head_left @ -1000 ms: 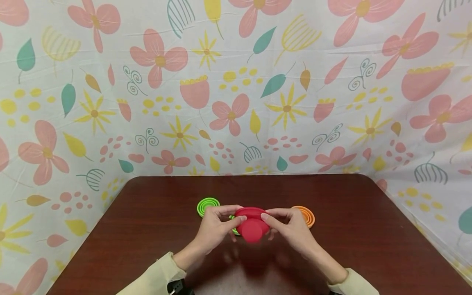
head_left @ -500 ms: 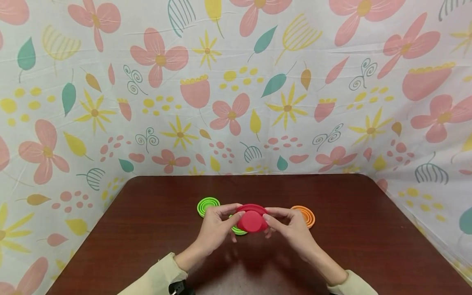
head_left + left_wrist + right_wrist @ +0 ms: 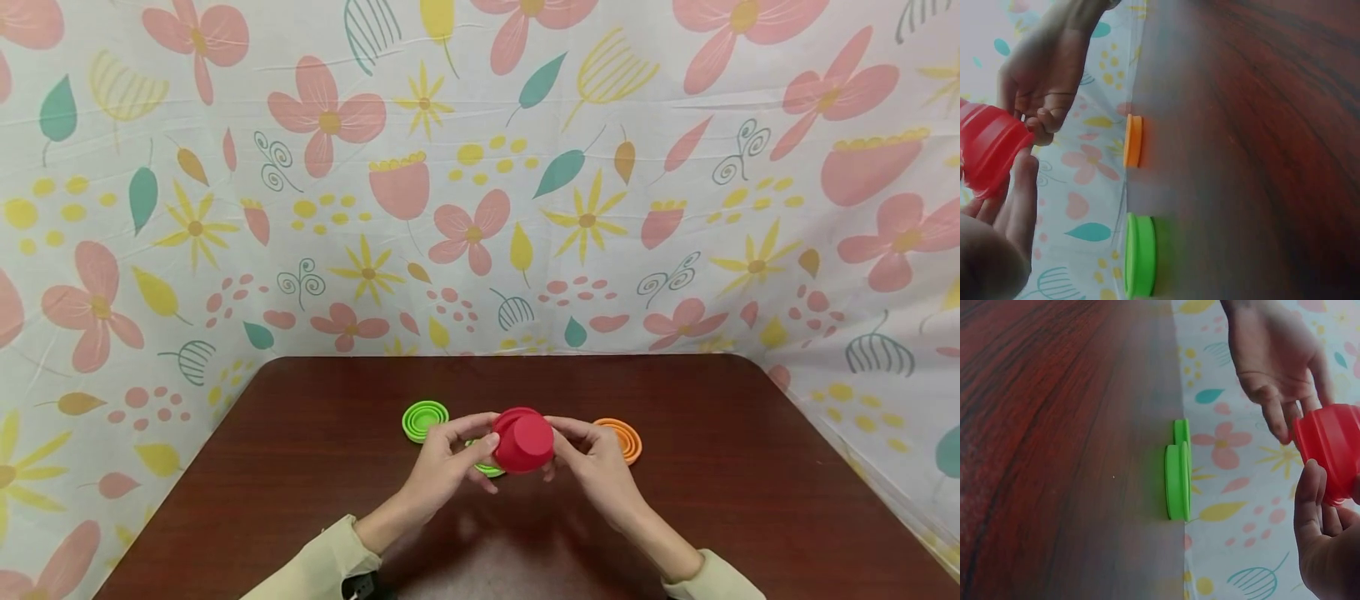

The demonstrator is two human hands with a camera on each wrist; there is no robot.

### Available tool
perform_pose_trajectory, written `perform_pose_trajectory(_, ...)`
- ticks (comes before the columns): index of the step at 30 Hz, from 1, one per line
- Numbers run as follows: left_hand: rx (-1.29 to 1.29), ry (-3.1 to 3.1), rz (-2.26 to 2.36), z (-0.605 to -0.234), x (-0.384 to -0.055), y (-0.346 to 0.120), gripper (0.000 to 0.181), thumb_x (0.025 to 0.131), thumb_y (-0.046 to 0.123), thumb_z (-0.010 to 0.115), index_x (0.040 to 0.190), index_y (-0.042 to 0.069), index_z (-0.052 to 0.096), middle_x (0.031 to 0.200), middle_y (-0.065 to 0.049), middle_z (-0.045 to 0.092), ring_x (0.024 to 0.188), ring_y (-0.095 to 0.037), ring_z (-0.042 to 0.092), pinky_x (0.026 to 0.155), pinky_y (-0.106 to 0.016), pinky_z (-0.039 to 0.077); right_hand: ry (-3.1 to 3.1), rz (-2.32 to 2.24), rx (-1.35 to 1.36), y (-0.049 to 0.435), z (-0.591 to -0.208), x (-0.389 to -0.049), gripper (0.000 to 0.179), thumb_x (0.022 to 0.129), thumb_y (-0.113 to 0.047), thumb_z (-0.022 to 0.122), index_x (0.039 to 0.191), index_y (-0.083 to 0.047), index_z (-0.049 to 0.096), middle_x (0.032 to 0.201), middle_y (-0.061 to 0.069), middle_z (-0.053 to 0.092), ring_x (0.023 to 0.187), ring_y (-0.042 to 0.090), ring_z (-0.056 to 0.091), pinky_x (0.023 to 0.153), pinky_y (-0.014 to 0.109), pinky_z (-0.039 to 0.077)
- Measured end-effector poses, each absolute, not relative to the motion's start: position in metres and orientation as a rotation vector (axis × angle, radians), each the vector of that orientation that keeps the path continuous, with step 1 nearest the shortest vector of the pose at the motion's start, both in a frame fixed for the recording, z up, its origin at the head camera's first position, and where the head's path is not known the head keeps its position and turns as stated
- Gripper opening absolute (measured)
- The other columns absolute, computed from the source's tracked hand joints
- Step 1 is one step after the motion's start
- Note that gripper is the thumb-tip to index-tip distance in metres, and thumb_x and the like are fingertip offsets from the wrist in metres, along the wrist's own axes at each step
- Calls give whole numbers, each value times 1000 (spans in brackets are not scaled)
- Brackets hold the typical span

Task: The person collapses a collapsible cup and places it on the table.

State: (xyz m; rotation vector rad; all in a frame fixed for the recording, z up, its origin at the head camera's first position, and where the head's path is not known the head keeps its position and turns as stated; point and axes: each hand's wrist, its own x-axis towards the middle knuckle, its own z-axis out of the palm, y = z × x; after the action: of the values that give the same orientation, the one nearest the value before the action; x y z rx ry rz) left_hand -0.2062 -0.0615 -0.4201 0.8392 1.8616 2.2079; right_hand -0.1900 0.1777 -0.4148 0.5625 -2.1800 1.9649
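Both hands hold a red collapsible silicone cup [image 3: 523, 440] above the table, its round base turned towards the head camera. My left hand [image 3: 437, 471] pinches its left side, thumb on the near face. On the right side, my right hand [image 3: 602, 479] grips the rim, and its fingertips are partly hidden. The stepped, partly extended wall of the cup [image 3: 991, 147] shows in the left wrist view. Behind the hands lies a green collapsed cup [image 3: 425, 421]. A second green cup [image 3: 491, 471] is mostly covered by the left hand and the red cup.
An orange collapsed cup [image 3: 624, 440] lies flat on the table just beyond the right hand. The dark brown wooden table [image 3: 315, 467] ends at a flower-printed cloth [image 3: 480, 317] hanging behind it.
The red cup has risen slightly and moved right. Its base has tilted upward, then turned to the right, and its wall shows different folds. Both hands still hold it; the other cups stay put.
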Motion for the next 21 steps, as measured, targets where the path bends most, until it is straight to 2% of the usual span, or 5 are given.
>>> perform_pose_trajectory(4, 853, 1679, 2236, -424, -206, -62, 43, 104, 4, 63, 144, -10, 56, 122, -25, 70, 92, -41, 77, 70, -54, 64, -2187, 1945, 524, 177, -416, -190, 26, 103, -2, 66, 125, 12, 69, 78, 9, 72, 61, 24, 69, 62, 37, 64)
perform_pose_trajectory(7, 864, 1670, 2256, -425, -207, -61, 42, 103, 3, 64, 142, -12, 56, 120, -27, 71, 91, -43, 76, 70, -55, 64, -2192, 1951, 490, 175, -417, -190, 26, 103, -3, 67, 125, 11, 70, 78, 9, 71, 61, 22, 68, 62, 35, 64)
perform_pose_trajectory(12, 872, 1766, 2266, -424, -207, -59, 40, 101, 0, 67, 139, -10, 60, 117, -28, 72, 88, -52, 73, 68, -54, 64, -2204, 1975, 458, 172, -418, -188, 27, 104, -8, 67, 125, 9, 71, 78, 10, 70, 61, 21, 67, 62, 32, 62)
perform_pose_trajectory(16, 871, 1883, 2239, -421, -206, -57, 38, 102, 1, 68, 139, -3, 64, 116, -24, 73, 85, -48, 75, 68, -51, 65, -2211, 2035, 420, 170, -416, -187, 30, 105, -11, 66, 128, 8, 70, 78, 12, 68, 63, 20, 65, 63, 31, 61)
perform_pose_trajectory(21, 844, 2019, 2224, -417, -205, -54, 39, 102, 1, 67, 141, 0, 64, 112, -22, 73, 78, -47, 75, 67, -47, 65, -2171, 2262, 376, 170, -412, -185, 42, 107, -14, 63, 141, 10, 60, 87, 12, 67, 68, 19, 63, 69, 32, 61)
